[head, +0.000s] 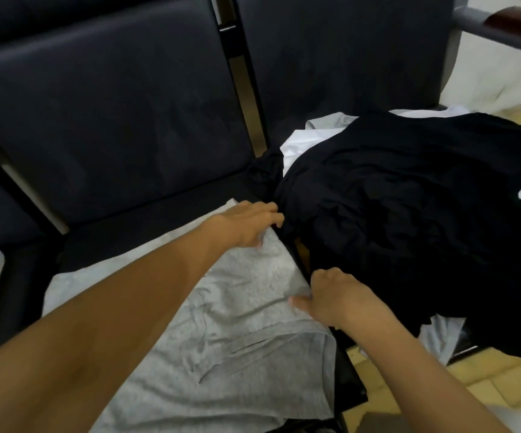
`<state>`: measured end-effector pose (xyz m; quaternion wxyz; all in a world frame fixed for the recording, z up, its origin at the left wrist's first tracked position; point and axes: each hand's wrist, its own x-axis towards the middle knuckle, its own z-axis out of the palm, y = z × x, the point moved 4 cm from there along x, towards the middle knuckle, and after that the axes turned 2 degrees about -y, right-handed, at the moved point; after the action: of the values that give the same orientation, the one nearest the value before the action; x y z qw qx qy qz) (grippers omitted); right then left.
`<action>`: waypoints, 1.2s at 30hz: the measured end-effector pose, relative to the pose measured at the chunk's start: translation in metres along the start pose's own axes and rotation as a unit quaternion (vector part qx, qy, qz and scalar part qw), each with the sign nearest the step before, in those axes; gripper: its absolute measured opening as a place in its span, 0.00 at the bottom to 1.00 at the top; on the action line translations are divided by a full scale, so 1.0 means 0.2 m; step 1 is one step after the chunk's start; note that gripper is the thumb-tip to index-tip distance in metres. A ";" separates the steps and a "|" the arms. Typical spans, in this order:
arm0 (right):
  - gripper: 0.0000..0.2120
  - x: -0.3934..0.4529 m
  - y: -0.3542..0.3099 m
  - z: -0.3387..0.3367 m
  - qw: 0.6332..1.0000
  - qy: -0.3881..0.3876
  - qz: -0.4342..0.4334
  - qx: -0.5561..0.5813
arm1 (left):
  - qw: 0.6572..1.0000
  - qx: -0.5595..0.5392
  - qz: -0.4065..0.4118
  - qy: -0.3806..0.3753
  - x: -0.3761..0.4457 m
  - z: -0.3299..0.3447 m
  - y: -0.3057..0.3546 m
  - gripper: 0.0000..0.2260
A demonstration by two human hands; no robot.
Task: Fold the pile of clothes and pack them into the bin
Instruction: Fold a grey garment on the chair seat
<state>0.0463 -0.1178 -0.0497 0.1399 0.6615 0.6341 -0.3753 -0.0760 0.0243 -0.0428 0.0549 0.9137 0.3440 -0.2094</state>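
- Grey garment (221,339) lies spread flat on the dark seat (146,245); its long axis runs from near the body out toward the seat back.
- Left hand (246,223) sits at the far right corner of the grey garment. Fingers are bent down over the edge and seem to nip the cloth; how firm the hold is cannot be told.
- Right hand (337,298) is at the same right edge, nearer the body. Thumb lies on top of the cloth, fingers curl under the hem: a pinch on the edge.
- Both grips lie on one line along the right long edge, so the likely fold carries that edge leftward across the garment.
- Room: bare grey cloth lies left of both grips, open for the fold to land.
- Pile of clothes (409,214), black over white, sits just right of both grips and touches the left hand's fingertips.
- Risk, as judged: dark cloth may catch on the lifted edge.
- No bin in view.
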 end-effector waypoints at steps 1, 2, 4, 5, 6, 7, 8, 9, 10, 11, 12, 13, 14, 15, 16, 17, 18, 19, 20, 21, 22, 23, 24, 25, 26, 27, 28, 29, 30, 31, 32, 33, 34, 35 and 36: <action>0.26 0.02 -0.01 0.02 1.000 0.009 0.007 -0.018 | 1.000 0.008 -0.003 -0.004 0.02 0.00 -0.01 0.19; 0.25 0.03 -0.02 0.03 0.999 0.010 0.008 -0.029 | 1.000 0.015 -0.002 -0.003 0.02 0.00 -0.01 0.15; 0.21 0.04 -0.05 0.06 0.999 0.000 -0.002 -0.047 | 1.000 0.028 -0.004 -0.007 -0.01 0.01 -0.02 0.07; 0.18 0.04 -0.05 0.06 0.998 0.001 -0.012 -0.053 | 0.999 0.035 -0.006 -0.002 -0.04 0.03 -0.04 0.06; 0.16 0.04 -0.06 0.06 0.998 0.006 -0.022 -0.056 | 0.999 0.040 -0.008 0.010 -0.08 0.04 -0.06 0.08; 0.13 0.04 -0.06 0.04 0.998 0.015 -0.033 -0.045 | 0.999 0.036 -0.009 0.029 -0.13 0.05 -0.09 0.10; 0.10 0.04 -0.05 0.01 0.998 0.026 -0.047 -0.018 | 0.998 0.015 -0.009 0.060 -0.19 0.05 -0.12 0.09; 0.06 0.04 -0.04 -0.03 0.996 0.046 -0.069 0.029 | 0.995 -0.030 -0.014 0.092 -0.26 0.04 -0.15 0.08; 0.06 0.04 -0.03 -0.07 0.989 0.077 -0.093 0.087 | 0.988 -0.092 -0.033 0.120 -0.34 0.02 -0.18 0.08; 0.11 0.02 -0.04 -0.11 0.975 0.116 -0.124 0.142 | 0.975 -0.156 -0.063 0.147 -0.44 0.00 -0.23 0.08; 0.15 0.00 -0.04 -0.15 0.957 0.154 -0.150 0.197 | 0.956 -0.215 -0.097 0.172 -0.54 -0.02 -0.27 0.08; 0.17 -0.02 -0.05 -0.16 0.934 0.190 -0.179 0.245 | 0.935 -0.257 -0.127 0.207 -0.66 -0.05 -0.31 0.08; 0.18 -0.05 -0.08 -0.18 0.911 0.225 -0.204 0.280 | 0.918 -0.275 -0.145 0.244 -0.80 -0.10 -0.33 0.09; 0.18 -0.08 -0.10 -0.19 0.888 0.256 -0.230 0.304 | 0.908 -0.274 -0.157 0.275 -0.93 -0.13 -0.35 0.09; 0.18 -0.13 -0.15 -0.22 0.868 0.284 -0.261 0.314 | 0.900 -0.261 -0.168 0.305 -1.09 -0.19 -0.36 0.10; 0.17 -0.18 -0.19 -0.25 0.854 0.294 -0.286 0.321 | 0.898 -0.245 -0.174 0.321 -1.22 -0.25 -0.35 0.12; 0.15 -0.23 -0.23 -0.29 0.845 0.292 -0.311 0.323 | 0.897 -0.229 -0.179 0.332 -1.33 -0.30 -0.35 0.15; 0.11 -0.32 -0.30 -0.33 0.843 0.278 -0.338 0.314 | 0.895 -0.216 -0.187 0.341 -1.48 -0.36 -0.34 0.17; 0.09 -0.41 -0.36 -0.38 0.848 0.256 -0.359 0.293 | 0.893 -0.205 -0.195 0.350 -1.60 -0.41 -0.33 0.18; 0.11 -0.52 -0.43 -0.44 0.858 0.241 -0.380 0.248 | 0.886 -0.199 -0.204 0.366 -1.74 -0.48 -0.32 0.17; 0.12 -0.61 -0.48 -0.50 0.872 0.227 -0.394 0.183 | 0.879 -0.196 -0.212 0.381 -1.84 -0.54 -0.31 0.15; 0.14 -0.71 -0.55 -0.55 0.884 0.216 -0.400 0.112 | 0.868 -0.197 -0.225 0.396 -1.97 -0.60 -0.29 0.12; 0.15 -0.82 -0.61 -0.60 0.893 0.211 -0.396 0.047 | 0.858 -0.200 -0.233 0.412 -2.10 -0.66 -0.26 0.09; 0.14 -0.89 -0.65 -0.64 0.894 0.219 -0.390 0.002 | 0.852 -0.205 -0.236 0.419 -2.19 -0.70 -0.24 0.08; 0.13 -0.98 -0.70 -0.70 0.884 0.246 -0.396 -0.036 | 0.847 -0.206 -0.236 0.429 -2.31 -0.75 -0.21 0.07; 0.10 -1.07 -0.74 -0.75 0.867 0.281 -0.407 -0.061 | 0.847 -0.210 -0.237 0.427 -2.40 -0.79 -0.17 0.08; 0.08 -1.15 -0.77 -0.80 0.849 0.317 -0.418 -0.065 | 0.848 -0.214 -0.238 0.423 -2.49 -0.82 -0.15 0.08; 0.05 -1.26 -0.80 -0.85 0.834 0.343 -0.428 -0.055 | 0.847 -0.216 -0.238 0.423 -2.59 -0.85 -0.11 0.08; 0.02 -1.34 -0.81 -0.89 0.827 0.355 -0.434 -0.034 | 0.847 -0.217 -0.237 0.424 -2.66 -0.88 -0.08 0.07; 0.03 -1.42 -0.82 -0.93 0.823 0.359 -0.440 -0.018 | 0.846 -0.215 -0.235 0.428 -2.74 -0.90 -0.05 0.06; 0.04 -1.49 -0.83 -0.97 0.821 0.357 -0.445 -0.012 | 0.847 -0.209 -0.233 0.431 -2.81 -0.91 -0.02 0.06; 0.06 -1.54 -0.84 -0.99 0.821 0.352 -0.449 -0.008 | 0.851 -0.200 -0.234 0.427 -2.86 -0.92 0.00 0.07; 0.07 -1.59 -0.84 -1.02 0.822 0.347 -0.452 -0.007 | 0.857 -0.191 -0.236 0.416 -2.90 -0.92 0.01 0.08; 0.09 -1.64 -0.85 -1.03 0.821 0.347 -0.453 -0.011 | 0.864 -0.182 -0.241 0.403 -2.92 -0.91 0.03 0.09; 0.10 -1.68 -0.86 -1.04 0.818 0.355 -0.452 -0.022 | 0.868 -0.173 -0.247 0.396 -2.96 -0.90 0.04 0.10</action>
<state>-0.0208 -0.2002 0.3675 -0.2655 0.3851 0.8754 -0.1220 -0.4077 -0.2963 0.3689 0.0179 0.7810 0.5820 0.2257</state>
